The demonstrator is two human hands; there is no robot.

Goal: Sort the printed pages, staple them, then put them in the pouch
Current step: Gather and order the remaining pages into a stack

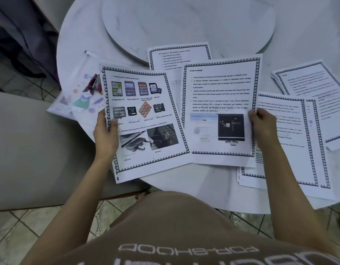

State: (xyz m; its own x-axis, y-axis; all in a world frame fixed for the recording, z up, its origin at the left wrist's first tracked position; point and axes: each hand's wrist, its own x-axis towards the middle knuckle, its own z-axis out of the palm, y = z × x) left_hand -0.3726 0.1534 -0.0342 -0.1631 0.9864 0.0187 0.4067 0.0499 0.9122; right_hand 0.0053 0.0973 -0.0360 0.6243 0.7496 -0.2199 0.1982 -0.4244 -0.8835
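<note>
My left hand point(105, 131) pinches the white bordered memory-card page point(144, 119); my right hand point(262, 127) pinches the white cloud-storage page point(220, 104). I'd compare page numbers, then stack them edges flush.

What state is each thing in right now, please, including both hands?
Left hand: gripping the memory-card page by its left edge.
Right hand: gripping the cloud-storage page by its right edge.
Stapler: lying on the pouch, untouched.
Other pages: spread loose, overlapping, on the table.
</note>
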